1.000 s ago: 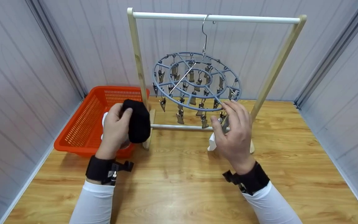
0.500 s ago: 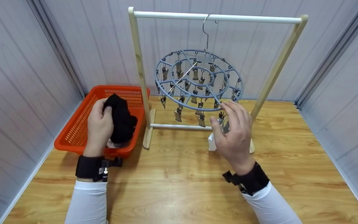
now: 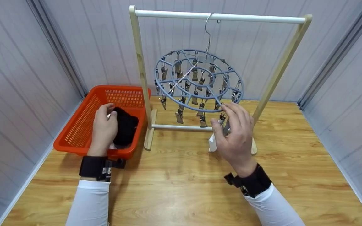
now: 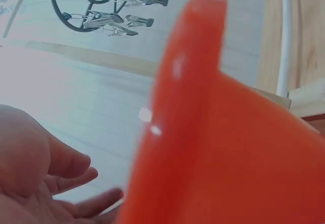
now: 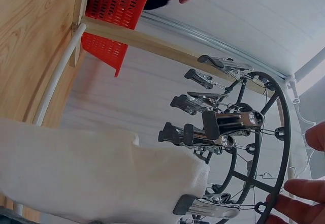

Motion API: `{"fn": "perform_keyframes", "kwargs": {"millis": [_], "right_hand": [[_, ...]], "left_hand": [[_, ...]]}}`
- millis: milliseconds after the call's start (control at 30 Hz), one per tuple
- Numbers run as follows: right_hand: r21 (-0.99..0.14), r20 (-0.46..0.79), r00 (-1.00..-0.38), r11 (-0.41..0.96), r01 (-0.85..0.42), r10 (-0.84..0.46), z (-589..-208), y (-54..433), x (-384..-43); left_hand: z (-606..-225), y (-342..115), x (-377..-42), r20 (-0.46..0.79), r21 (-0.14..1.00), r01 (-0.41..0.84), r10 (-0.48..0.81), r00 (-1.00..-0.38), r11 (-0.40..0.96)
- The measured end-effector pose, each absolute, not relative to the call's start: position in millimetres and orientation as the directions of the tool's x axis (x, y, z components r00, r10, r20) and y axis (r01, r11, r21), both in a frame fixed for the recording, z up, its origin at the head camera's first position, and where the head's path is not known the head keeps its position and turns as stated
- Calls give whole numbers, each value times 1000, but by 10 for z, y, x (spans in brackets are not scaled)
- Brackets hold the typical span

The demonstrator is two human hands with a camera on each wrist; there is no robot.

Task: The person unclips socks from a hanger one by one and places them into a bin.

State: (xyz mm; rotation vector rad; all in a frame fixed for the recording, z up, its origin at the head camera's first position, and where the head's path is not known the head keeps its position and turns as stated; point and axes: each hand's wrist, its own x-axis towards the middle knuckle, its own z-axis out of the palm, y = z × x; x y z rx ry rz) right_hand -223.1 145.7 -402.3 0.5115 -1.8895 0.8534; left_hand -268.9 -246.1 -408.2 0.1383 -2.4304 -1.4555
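My left hand (image 3: 104,130) is over the orange basket (image 3: 74,125), thumb and fingers apart, with nothing between them in the left wrist view. Beside its fingertips a black cloth item (image 3: 126,128) lies in the basket, on top of something whitish. My right hand (image 3: 236,138) touches the near right rim of a round blue-grey clip hanger (image 3: 181,103) with its fingertips, thumb held away. Metal clips (image 5: 226,124) dangle from the rings. In the right wrist view, one clip holds a white sock-like cloth (image 5: 101,170), mostly hidden behind my right hand in the head view.
A wooden rack with a white top bar (image 3: 256,18) carries the hanger by its hook (image 3: 208,34). The rack's left post (image 3: 141,69) stands just right of the basket. Pale panel walls enclose the wooden table (image 3: 181,188) at the back and sides.
My left hand moved left over the basket with the black cloth and let it go there. The right hand stays at the rim while the hanger shifts slightly.
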Motion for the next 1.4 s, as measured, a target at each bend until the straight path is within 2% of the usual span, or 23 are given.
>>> {"fn": "perform_keyframes", "kwargs": {"millis": [167, 367, 567, 767, 967, 1200, 1400], "right_hand": [[-330, 892, -452, 658, -677, -17, -4027, 1454, -2214], [-297, 897, -435, 619, -727, -80, -4026, 1451, -2196], [-253, 921, -375, 570, -782, -105, -4015, 1442, -2186], [-242, 948, -314, 550, -799, -40, -3970, 1481, -2214], [-284, 937, -349, 590, -756, 4, -3994, 1522, -2247], [-299, 915, -402, 623, -723, -27, -4055, 1508, -2271], [-291, 907, -416, 616, -732, -66, -4071, 1479, -2272]], "left_hand": [[-4048, -2399, -2690, 213, 881, 52, -297, -931, 469], [-4040, -2273, -2646, 255, 882, 105, -279, -926, 458], [-4032, -2147, -2617, 319, 866, 176, -247, -915, 469], [-4024, -2017, -2607, 393, 851, 263, -217, -894, 455], [-4032, -1841, -2590, 398, 839, 310, -115, -910, 448], [-4021, -1664, -2532, 365, 837, 338, 22, -931, 431], [-4083, -1498, -2508, 326, 876, 355, 143, -934, 326]]}}
